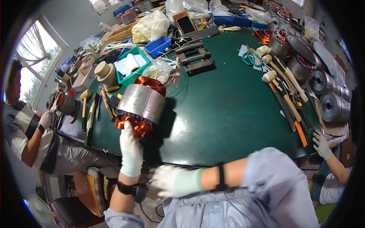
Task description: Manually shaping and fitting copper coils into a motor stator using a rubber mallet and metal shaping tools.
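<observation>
A silver motor stator (141, 103) with copper windings at both ends lies tilted at the left of the green table. My left hand (130, 150), in a white glove, grips the near copper winding (137, 126), its thumb resting on the coil; the fingers under it are hidden. My right hand (171, 181), also gloved, is in front of my lap below the table edge, apart from the stator. Motion smears its fingers, and no object shows in it.
On the left lie mallets (85, 99) and a green tray (133, 65). A metal stand (194, 57) is at the back. More mallets (288, 95) and stators (334, 107) line the right. One person (34, 133) works at left; another's gloved hand (321, 144) touches the right edge.
</observation>
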Available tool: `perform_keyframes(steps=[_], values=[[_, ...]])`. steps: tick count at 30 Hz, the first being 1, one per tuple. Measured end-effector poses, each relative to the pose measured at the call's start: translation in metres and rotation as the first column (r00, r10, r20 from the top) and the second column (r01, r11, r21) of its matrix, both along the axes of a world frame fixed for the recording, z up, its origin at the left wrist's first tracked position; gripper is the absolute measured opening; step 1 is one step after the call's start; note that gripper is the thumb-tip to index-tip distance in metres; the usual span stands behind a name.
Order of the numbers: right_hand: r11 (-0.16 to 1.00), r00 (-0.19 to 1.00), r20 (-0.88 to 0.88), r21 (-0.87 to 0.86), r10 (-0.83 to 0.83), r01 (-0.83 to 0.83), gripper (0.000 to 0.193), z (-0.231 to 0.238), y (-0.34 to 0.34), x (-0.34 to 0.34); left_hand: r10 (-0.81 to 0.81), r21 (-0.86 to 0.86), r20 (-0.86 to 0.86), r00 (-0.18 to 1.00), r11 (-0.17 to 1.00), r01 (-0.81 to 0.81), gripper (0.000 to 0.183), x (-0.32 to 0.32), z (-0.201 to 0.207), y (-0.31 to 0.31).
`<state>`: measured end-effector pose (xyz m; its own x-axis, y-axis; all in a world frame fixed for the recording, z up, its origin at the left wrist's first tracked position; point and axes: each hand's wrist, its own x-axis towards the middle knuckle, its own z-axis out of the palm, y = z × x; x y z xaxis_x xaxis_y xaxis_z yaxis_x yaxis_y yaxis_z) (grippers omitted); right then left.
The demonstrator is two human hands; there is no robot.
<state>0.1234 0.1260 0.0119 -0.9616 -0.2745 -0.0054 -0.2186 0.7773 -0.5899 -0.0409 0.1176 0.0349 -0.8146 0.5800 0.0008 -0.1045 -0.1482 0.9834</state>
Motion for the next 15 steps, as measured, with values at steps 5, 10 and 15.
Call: perform_keyframes(steps=[5, 10, 15], values=[[0.925, 0.834, -0.402, -0.115, -0.377, 0.363, 0.019, 0.013, 0.087, 0.127, -0.107, -0.213, -0.454, 0.885, 0.977, 0.009, 0.042, 0.026, -0.028, -0.007], [0.425, 0.496, 0.13, -0.363, -0.858, 0.829, 0.025, 0.033, 0.084, 0.206, -0.241, -0.246, -0.874, 0.423, 0.968, 0.042, 0.023, 0.055, -0.037, 0.0], [0.274, 0.384, 0.21, -0.414, -0.899, 0.868, 0.027, 0.027, 0.072, 0.204, -0.373, -0.377, -0.926, -0.057, 0.911, 0.165, 0.028, 0.067, -0.021, 0.013]])
